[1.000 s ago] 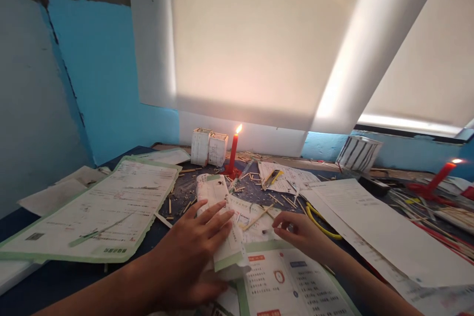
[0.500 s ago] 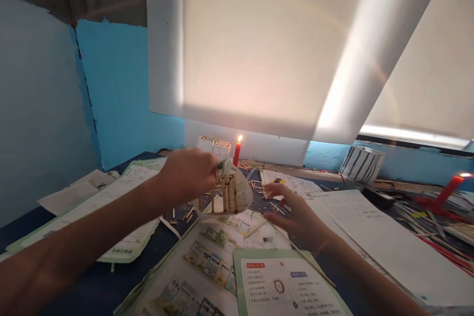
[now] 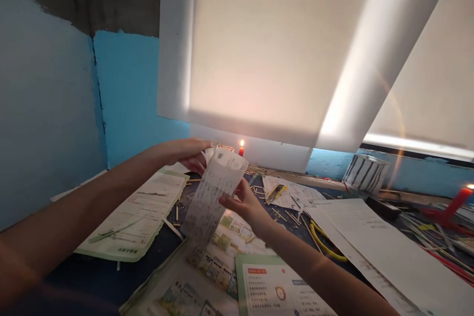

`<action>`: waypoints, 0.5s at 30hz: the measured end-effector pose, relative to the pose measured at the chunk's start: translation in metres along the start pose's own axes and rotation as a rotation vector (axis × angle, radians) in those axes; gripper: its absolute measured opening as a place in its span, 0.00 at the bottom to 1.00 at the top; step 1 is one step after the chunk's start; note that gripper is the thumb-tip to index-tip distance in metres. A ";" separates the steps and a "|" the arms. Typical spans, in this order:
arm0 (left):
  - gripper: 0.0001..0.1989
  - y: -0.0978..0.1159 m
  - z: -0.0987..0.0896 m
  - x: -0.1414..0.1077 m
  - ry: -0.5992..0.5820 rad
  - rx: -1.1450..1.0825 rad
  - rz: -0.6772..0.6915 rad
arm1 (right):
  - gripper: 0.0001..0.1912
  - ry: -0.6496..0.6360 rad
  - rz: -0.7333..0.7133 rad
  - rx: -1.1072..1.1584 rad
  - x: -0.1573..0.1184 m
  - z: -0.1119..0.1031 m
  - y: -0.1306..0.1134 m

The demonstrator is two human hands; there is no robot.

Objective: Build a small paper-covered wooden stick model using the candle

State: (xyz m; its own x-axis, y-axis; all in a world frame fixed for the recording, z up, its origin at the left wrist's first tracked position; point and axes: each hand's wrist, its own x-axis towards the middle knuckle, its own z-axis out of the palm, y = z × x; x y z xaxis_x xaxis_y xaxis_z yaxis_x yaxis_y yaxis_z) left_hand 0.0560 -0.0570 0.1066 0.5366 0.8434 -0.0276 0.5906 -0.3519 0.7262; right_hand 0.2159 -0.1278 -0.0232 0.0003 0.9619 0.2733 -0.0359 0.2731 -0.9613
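Note:
A strip of thin printed paper point(image 3: 215, 192) hangs between my hands over the middle of the table. My left hand point(image 3: 189, 153) is closed at the paper's upper left edge, its fingers partly behind it. My right hand point(image 3: 247, 206) pinches the right edge, thumb in front. No stick frame shows now; whether it is behind the paper I cannot tell. Just beyond the paper's top burns a red candle point(image 3: 241, 151). Below lie an illustrated sheet point(image 3: 218, 256) and a green-edged printed page point(image 3: 276, 284).
A yellow craft knife point(image 3: 276, 193) rests on printed paper. Thin sticks point(image 3: 279, 215) are scattered around. To the right are a yellow cable loop point(image 3: 326, 244), white sheets point(image 3: 392, 242), a striped paper shade point(image 3: 366, 173) and another lit red candle point(image 3: 457, 202). Another page point(image 3: 137, 217) lies left.
The stick frame with paper in my left hand has gone from sight, and the paper now faces me as a long strip. My right hand has moved left and closed on its edge.

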 end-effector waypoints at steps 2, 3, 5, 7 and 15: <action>0.25 -0.015 0.003 -0.003 0.021 -0.103 -0.012 | 0.41 -0.045 -0.012 0.106 0.011 -0.003 0.001; 0.26 -0.024 0.008 -0.005 0.040 -0.149 -0.008 | 0.39 -0.080 -0.023 0.144 0.014 -0.005 0.001; 0.28 -0.046 0.023 -0.007 0.107 -0.285 0.069 | 0.36 -0.130 -0.038 0.183 0.017 -0.009 0.001; 0.29 -0.066 0.043 -0.009 0.222 -0.384 0.222 | 0.34 -0.131 -0.043 0.191 0.016 -0.011 0.001; 0.27 -0.069 0.111 -0.008 0.278 -0.546 0.567 | 0.34 -0.032 -0.107 0.217 0.011 -0.012 0.010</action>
State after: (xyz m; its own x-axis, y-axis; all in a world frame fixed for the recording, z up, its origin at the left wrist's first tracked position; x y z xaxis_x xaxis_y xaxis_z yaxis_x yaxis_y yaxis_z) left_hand 0.0774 -0.0845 -0.0193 0.4536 0.6924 0.5610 -0.1378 -0.5675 0.8118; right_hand 0.2271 -0.1142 -0.0300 -0.0156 0.9261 0.3771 -0.2517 0.3613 -0.8978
